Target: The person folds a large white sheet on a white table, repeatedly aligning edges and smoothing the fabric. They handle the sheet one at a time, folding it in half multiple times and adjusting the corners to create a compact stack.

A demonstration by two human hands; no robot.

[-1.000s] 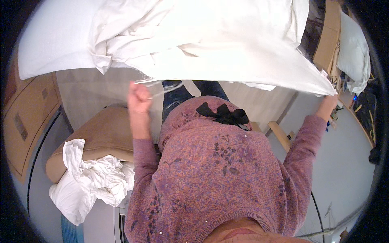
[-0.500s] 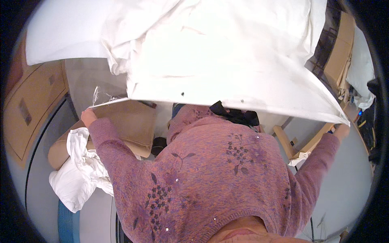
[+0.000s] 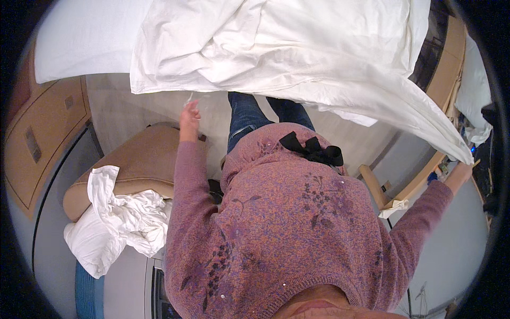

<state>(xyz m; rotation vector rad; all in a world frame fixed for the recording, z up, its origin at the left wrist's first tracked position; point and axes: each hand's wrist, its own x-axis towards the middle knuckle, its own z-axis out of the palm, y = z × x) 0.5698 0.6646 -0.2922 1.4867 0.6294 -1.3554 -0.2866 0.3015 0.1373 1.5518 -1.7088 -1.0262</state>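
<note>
A big white sheet (image 3: pixel 297 58) lies bunched over the bed (image 3: pixel 79 37) and stretches out to the right in a long taut fold. My right hand (image 3: pixel 461 171) is stretched far right and is closed on the sheet's pointed corner. My left hand (image 3: pixel 188 114) is raised just under the sheet's near edge, fingers up. Whether it grips the hem cannot be made out. Below are my purple knitted sweater and blue jeans.
A tan padded seat (image 3: pixel 138 159) stands at my left with crumpled white linen (image 3: pixel 122 218) heaped on it. A wooden cabinet (image 3: pixel 37 138) curves along the left rim. Wooden furniture (image 3: pixel 409 186) and a white pillow (image 3: pixel 473 90) are at the right.
My left hand swung out to the left, then came back up to the sheet's near edge. My right arm stayed stretched right with the corner. The sheet has settled lower over the bed.
</note>
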